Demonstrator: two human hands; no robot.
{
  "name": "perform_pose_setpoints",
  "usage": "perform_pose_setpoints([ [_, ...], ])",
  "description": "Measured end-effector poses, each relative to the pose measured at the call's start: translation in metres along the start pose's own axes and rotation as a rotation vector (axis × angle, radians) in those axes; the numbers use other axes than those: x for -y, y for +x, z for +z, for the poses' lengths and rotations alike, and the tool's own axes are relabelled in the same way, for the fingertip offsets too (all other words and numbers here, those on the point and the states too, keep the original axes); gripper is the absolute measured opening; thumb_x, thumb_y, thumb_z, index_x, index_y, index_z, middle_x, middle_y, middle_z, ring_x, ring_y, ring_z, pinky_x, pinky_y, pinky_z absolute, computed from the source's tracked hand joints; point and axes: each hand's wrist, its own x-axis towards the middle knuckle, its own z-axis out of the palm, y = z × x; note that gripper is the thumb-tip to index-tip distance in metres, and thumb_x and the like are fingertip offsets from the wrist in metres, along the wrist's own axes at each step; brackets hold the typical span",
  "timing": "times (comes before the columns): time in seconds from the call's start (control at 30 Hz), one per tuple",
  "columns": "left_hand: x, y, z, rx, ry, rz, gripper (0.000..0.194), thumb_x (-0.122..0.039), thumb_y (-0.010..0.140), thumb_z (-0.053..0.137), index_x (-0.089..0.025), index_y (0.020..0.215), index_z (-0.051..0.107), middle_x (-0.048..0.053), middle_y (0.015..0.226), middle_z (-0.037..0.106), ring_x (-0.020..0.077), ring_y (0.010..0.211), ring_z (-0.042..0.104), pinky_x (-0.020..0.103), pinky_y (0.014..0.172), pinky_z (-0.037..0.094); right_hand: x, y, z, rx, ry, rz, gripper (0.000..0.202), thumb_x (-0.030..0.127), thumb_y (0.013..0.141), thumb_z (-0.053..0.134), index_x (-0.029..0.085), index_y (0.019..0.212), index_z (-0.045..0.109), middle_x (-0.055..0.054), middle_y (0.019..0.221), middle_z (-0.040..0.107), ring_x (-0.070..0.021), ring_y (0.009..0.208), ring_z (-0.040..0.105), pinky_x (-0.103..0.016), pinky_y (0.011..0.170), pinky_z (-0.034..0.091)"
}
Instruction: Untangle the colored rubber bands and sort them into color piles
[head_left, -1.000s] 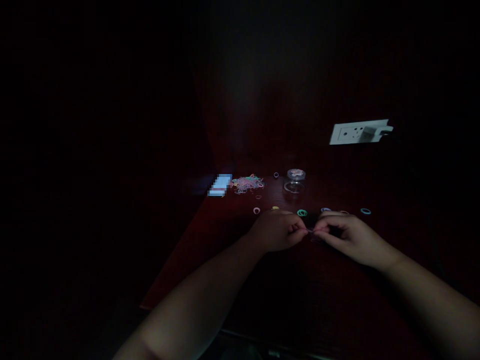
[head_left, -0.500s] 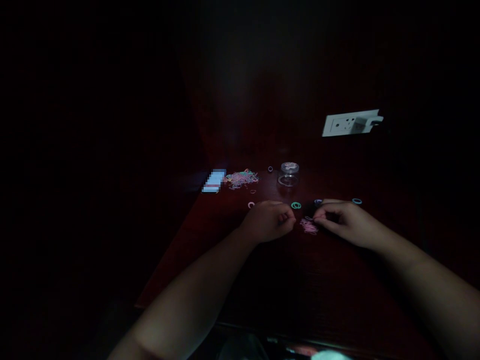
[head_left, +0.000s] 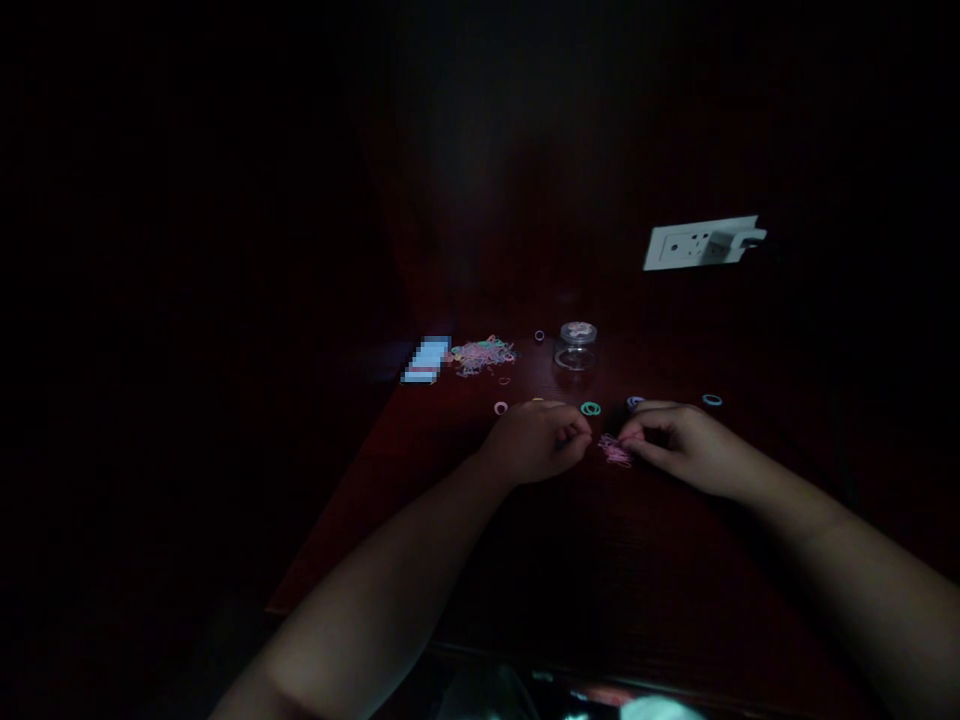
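A small heap of pink rubber bands (head_left: 615,452) lies on the dark red table between my two hands. My right hand (head_left: 686,447) touches the heap's right edge, thumb and index finger pinched on a pink band. To the left of the heap, my left hand (head_left: 538,443) is closed, thumb against curled fingers; whatever may be in that pinch is too small and dark to make out. Just beyond the hands lie a pink ring band (head_left: 501,408), green bands (head_left: 591,409), purple bands (head_left: 635,402) partly behind my right hand, and a blue band (head_left: 712,400).
A clear lidded jar (head_left: 576,348) stands farther back. Left of it sits a big mixed pile of coloured rubber bands (head_left: 484,355), beside a lit, blurred-out phone (head_left: 426,360). One small band (head_left: 539,336) lies behind. A wall socket (head_left: 701,243) holds a plug.
My right hand has shifted slightly left, its fingertips now at the pink heap. My left hand stays nearly still. The view has tilted a little.
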Motion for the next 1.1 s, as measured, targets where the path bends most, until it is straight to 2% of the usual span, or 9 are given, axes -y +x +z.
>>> perform_pose_setpoints([
  [0.13, 0.0000, -0.0001, 0.0018, 0.005, -0.011, 0.008, 0.015, -0.028, 0.084, 0.065, -0.023, 0.097, 0.069, -0.002, 0.089, 0.072, 0.0105, 0.071, 0.062, 0.028, 0.077, 0.049, 0.0021, -0.0001, -0.0002, -0.006, -0.008, -0.021, 0.017, 0.031, 0.089, 0.061, 0.022, 0.079, 0.072, -0.003, 0.076, 0.067, -0.0182, 0.070, 0.063, -0.031, 0.066, 0.049],
  [0.77, 0.0028, -0.0004, 0.0020, 0.048, -0.024, 0.008, 0.012, -0.028, 0.085, 0.063, -0.023, 0.094, 0.070, -0.002, 0.087, 0.072, 0.0109, 0.071, 0.063, 0.027, 0.073, 0.048, -0.0056, -0.0004, 0.0000, 0.008, -0.091, 0.006, 0.012, 0.022, 0.085, 0.060, 0.021, 0.078, 0.071, -0.003, 0.075, 0.066, -0.0176, 0.067, 0.062, -0.031, 0.065, 0.048],
  [1.1, 0.0031, -0.0009, 0.0024, 0.048, -0.014, 0.010, 0.012, -0.028, 0.086, 0.063, -0.023, 0.093, 0.070, -0.003, 0.088, 0.072, 0.0105, 0.072, 0.063, 0.027, 0.073, 0.047, -0.0078, 0.0001, 0.0007, 0.025, -0.101, 0.026, 0.014, 0.024, 0.085, 0.059, 0.021, 0.078, 0.071, -0.003, 0.075, 0.068, -0.0182, 0.068, 0.063, -0.031, 0.066, 0.048],
])
